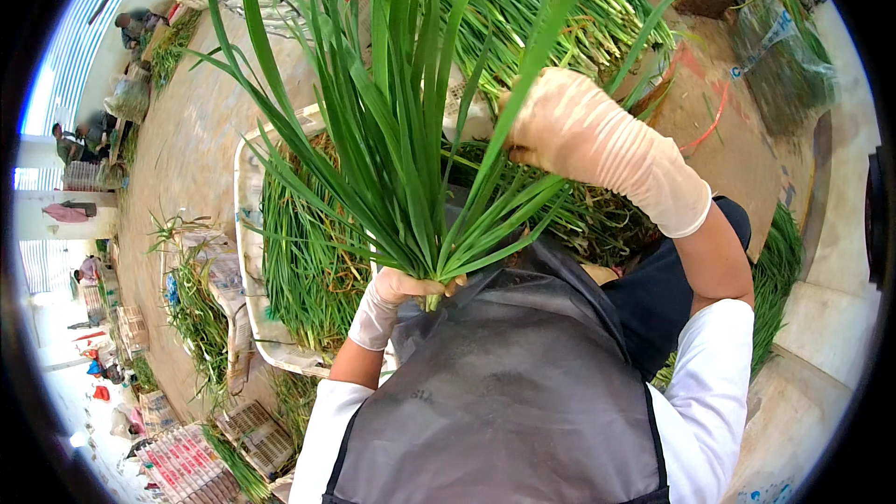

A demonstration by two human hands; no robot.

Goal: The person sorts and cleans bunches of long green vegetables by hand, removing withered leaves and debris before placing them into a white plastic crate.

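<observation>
My gloved left hand [385,300] is closed round the base of a bunch of garlic chives [403,163]. The flat green leaves fan upward and outward in front of my apron. To the right of the bunch, my gloved right hand [565,121] is raised beside the leaves with its fingers curled. One long leaf crosses in front of that hand, and whatever its fingers hold, if anything, is hidden. Beneath the bunch, a white plastic crate [250,257] holds more chives [313,261].
A large pile of green stalks [551,9] lies ahead on the floor. At the far right stands a clear plastic bag [784,56] of greens, near a red string [714,121]. On the left are more crates [257,434], loose greens [198,317] and several people at work in the distance.
</observation>
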